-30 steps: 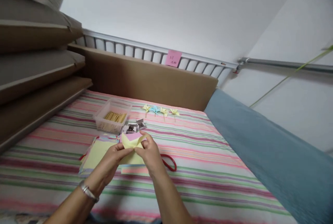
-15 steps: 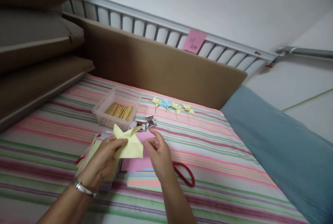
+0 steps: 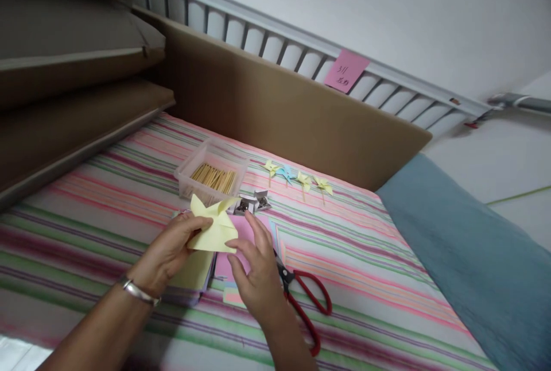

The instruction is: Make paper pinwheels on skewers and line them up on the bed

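My left hand pinches a pale yellow paper pinwheel between thumb and fingers. Some of the sheet's corners are folded in toward its middle. At the lower right corner of the pinwheel is my right hand, its fingers apart and one fingertip at the paper's edge; whether it touches cannot be made out. Beneath the hands lie a stack of yellow paper and pink paper. Red-handled scissors rest beside my right wrist, partly hidden by it.
Behind the hands stands a clear plastic box of thin wooden sticks. Small open boxes with dark bits sit beside it. Several finished pinwheels lie farther back, before a cardboard panel. Cardboard stacks rise at left.
My right hand has turned and opened its fingers, now at the pinwheel's lower corner. The left still holds the pinwheel. The view has shifted, showing more of the scissors.
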{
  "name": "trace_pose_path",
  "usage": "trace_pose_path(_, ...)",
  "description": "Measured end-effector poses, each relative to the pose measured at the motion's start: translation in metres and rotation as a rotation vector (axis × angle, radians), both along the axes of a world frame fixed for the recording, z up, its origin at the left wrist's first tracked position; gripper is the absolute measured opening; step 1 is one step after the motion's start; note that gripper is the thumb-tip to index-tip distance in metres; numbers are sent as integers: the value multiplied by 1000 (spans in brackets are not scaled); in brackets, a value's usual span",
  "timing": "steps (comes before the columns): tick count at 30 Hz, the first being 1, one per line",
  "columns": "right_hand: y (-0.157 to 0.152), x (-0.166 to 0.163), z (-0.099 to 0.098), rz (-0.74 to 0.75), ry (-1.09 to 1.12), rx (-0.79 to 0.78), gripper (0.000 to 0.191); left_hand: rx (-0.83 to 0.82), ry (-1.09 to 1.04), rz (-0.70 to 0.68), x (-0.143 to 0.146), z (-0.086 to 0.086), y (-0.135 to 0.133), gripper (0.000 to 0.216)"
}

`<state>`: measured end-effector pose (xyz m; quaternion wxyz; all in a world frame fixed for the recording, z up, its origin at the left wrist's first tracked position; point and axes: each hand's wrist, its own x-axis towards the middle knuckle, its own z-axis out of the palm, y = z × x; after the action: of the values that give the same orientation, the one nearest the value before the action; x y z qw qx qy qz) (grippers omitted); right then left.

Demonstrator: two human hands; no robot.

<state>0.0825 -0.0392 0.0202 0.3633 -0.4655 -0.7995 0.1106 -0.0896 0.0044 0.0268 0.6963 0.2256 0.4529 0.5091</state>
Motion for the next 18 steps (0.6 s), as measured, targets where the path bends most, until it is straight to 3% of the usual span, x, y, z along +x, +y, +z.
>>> trace_pose_path(10, 0, 9, 1, -18, 41, 2, 18, 48, 95, -68, 10, -16, 3, 16)
trace_pose_path(18, 3, 9, -1, -139, 174, -191, 7, 43, 103, -156, 28, -20, -2, 19)
